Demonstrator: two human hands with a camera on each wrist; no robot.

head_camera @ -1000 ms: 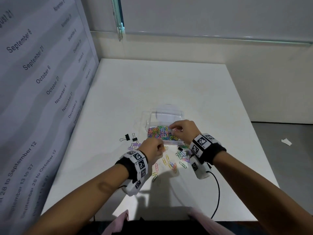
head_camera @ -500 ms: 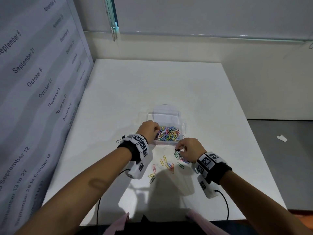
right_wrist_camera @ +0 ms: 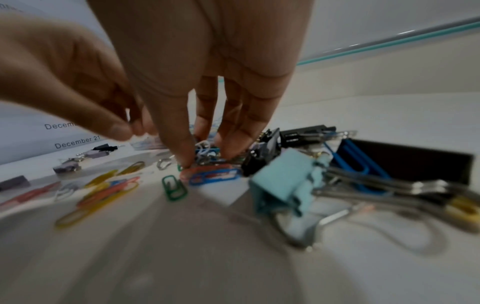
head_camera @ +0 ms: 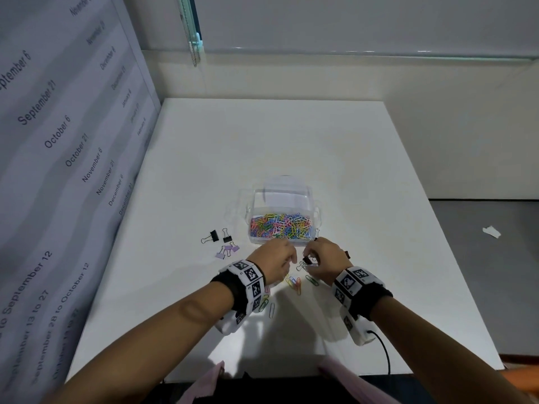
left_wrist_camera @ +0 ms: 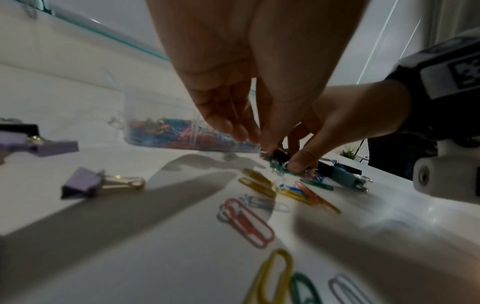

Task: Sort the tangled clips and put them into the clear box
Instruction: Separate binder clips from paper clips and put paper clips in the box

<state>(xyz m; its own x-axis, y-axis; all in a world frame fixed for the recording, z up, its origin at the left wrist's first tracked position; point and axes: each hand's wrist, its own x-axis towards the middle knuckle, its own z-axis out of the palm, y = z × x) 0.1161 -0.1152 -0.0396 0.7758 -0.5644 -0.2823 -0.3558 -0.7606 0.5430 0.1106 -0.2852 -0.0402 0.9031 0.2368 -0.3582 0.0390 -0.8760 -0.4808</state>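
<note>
White table (head_camera: pixel 262 141) against pale walls; both hands, right (head_camera: pixel 326 259) and left (head_camera: pixel 274 262), seemingly pinch tangled clips (head_camera: pixel 304 265).

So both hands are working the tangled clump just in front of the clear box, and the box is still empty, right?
Not empty. The head view shows the clear box already holding a thick layer of coloured paper clips. The rest stands: the left hand and right hand are both at the tangled clump just in front of it.
</note>
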